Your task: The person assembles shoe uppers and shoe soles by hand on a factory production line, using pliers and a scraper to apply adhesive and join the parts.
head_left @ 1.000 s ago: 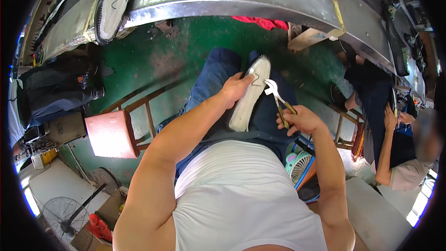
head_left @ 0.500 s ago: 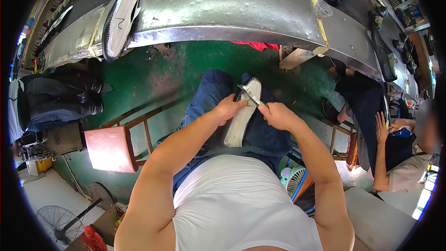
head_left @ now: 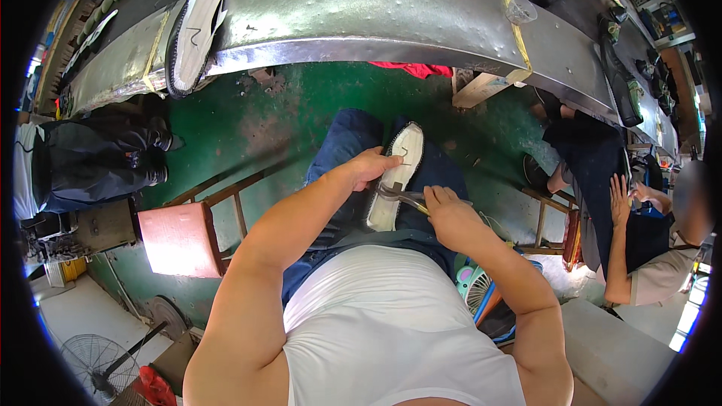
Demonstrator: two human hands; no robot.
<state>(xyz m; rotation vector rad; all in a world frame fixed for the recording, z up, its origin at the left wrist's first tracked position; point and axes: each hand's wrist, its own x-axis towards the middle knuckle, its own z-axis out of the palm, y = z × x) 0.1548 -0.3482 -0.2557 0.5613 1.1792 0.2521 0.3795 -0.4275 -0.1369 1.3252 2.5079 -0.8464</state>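
Note:
A shoe upper on its last (head_left: 408,146) lies sole side up along my lap, with a pale insole and a dark stitched edge. My left hand (head_left: 368,168) is closed on its left side, thumb pressed over the insole. From the right, my right hand (head_left: 453,214) grips the handles of metal pincers (head_left: 410,197). Their head rests on or just above the insole near the end closest to me; contact is not certain. Part of the handles is hidden by my fingers.
Ahead, a similar shoe (head_left: 194,37) leans on the metal-covered bench (head_left: 361,11), near a clear plastic cup (head_left: 520,9). A padded stool (head_left: 179,240) stands at left, a small green fan (head_left: 472,286) beside my right hip. A co-worker (head_left: 650,248) sits at right; another person's legs (head_left: 98,162) show at left.
The pincers have moved from the far part of the insole down toward its near end. My right hand has come lower with them; my left hand keeps holding the shoe.

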